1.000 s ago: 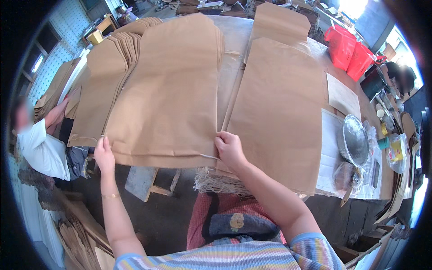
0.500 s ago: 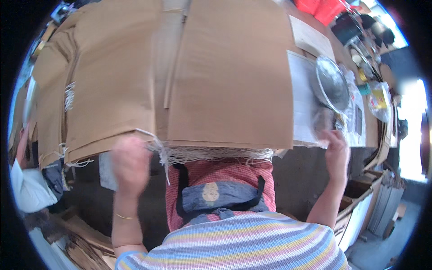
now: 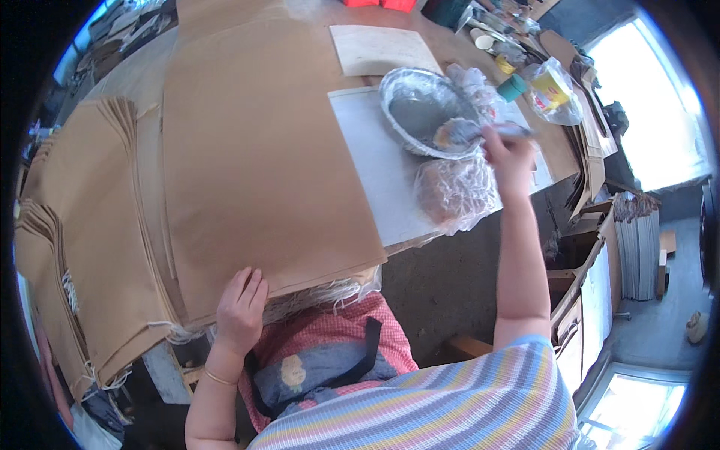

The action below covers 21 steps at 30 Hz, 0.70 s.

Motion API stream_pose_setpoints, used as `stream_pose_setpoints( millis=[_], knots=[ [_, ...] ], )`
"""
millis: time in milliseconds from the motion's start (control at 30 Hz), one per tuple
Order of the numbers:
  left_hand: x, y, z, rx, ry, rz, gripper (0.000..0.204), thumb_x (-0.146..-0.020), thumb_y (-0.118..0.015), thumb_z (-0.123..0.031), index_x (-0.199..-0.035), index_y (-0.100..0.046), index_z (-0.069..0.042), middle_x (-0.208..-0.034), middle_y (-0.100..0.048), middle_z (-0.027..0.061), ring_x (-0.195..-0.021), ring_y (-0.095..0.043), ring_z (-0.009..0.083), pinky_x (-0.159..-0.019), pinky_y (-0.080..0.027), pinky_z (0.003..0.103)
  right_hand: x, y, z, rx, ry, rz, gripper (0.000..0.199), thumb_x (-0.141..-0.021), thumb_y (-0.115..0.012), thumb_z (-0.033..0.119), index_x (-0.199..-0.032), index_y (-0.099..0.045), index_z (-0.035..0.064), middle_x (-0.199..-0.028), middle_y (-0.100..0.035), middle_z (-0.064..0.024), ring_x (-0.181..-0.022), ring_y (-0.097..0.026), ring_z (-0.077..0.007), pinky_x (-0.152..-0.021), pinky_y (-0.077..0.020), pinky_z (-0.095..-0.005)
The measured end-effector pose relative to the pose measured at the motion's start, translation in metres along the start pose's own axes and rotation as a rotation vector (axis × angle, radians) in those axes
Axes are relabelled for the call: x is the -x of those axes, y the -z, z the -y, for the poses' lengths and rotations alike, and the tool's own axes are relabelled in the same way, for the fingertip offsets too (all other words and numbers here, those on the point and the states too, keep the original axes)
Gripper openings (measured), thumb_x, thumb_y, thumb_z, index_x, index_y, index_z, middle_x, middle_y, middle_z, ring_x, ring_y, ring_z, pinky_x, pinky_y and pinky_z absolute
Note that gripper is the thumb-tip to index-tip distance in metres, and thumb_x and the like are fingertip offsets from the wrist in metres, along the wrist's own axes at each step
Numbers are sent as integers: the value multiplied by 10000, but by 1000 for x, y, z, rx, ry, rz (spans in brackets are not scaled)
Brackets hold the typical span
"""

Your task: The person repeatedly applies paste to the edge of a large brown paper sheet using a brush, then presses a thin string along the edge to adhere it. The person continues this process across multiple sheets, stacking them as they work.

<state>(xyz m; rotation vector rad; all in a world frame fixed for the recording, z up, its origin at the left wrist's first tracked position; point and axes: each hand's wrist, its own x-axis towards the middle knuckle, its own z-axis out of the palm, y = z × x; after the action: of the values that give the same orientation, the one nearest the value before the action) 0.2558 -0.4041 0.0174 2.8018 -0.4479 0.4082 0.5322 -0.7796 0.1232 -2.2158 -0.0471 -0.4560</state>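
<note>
Packages first: clear plastic bag (image 3: 553,91) with something yellow inside, far right of the table, past the bowl. Teal cap or small pot (image 3: 513,87) just left of it. Two red items (image 3: 381,4) at the top edge, mostly cut off. Light rectangular board (image 3: 382,49) lies flat beyond the bowl.

My right hand (image 3: 510,156) is out over the metal bowl (image 3: 427,112), fingers curled closed around a brush (image 3: 480,133). Brush head sits on the near rim of the bowl; bristles look wet, blurred. Grip is tight, no gap showing between fingers.

My left hand (image 3: 241,309) lies flat on the near edge of the brown paper stack (image 3: 262,165), fingers extended and close together, palm down, holding nothing. Gold bangle on that wrist.

Materials: bowl is shiny, lined with crinkled clear film, grey paste inside. It stands on a pale grey sheet (image 3: 379,180) that overhangs the table edge. A second lump wrapped in clear film (image 3: 456,193) sits on that sheet, just below my right hand. Brown paper is matte, flat, stacked in fanned layers to the left; white string handles (image 3: 315,296) fray out under the near edge by my left hand.
</note>
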Motion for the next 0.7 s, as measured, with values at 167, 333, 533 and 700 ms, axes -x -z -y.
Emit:
stream_pose_setpoints(
  millis=[167, 333, 533, 700],
  knots=[
    [-11, 8, -8, -4, 30, 22, 313, -731, -661, -122, -1008, -623, 21, -1103, -615, 172, -1050, -561, 375, -883, -482, 464, -63, -76, -50, -8, -192, 100, 308, -793, -716, 256, -730, -651, -39, -574, -628, -81, -497, -603, -125, -506, -480, -276],
    [46, 7, -33, 129, -22, 48, 297, -762, -665, -162, -1002, -620, 8, -1065, -600, 198, -1013, -573, 350, -823, -485, 445, -62, -60, -31, 63, -107, 89, 335, -778, -740, 284, -730, -649, -36, -585, -618, -70, -521, -592, -121, -497, -456, -268],
    [93, -75, 2, -165, 233, 270, 230, -784, -590, -148, -971, -653, -31, -1079, -614, 147, -1029, -569, 354, -880, -462, 466, -50, -40, -34, 72, -176, 60, 341, -786, -757, 307, -733, -640, -9, -597, -584, -33, -508, -519, -78, -473, -401, -239],
    [96, -69, 4, -24, 246, 265, 208, -768, -519, -98, -920, -649, -40, -1065, -612, 120, -1009, -570, 348, -858, -458, 486, -49, -26, -9, 236, -148, 80, 402, -746, -720, 349, -823, -681, -44, -764, -687, -170, -720, -674, -240, -663, -511, -356]
  ],
)
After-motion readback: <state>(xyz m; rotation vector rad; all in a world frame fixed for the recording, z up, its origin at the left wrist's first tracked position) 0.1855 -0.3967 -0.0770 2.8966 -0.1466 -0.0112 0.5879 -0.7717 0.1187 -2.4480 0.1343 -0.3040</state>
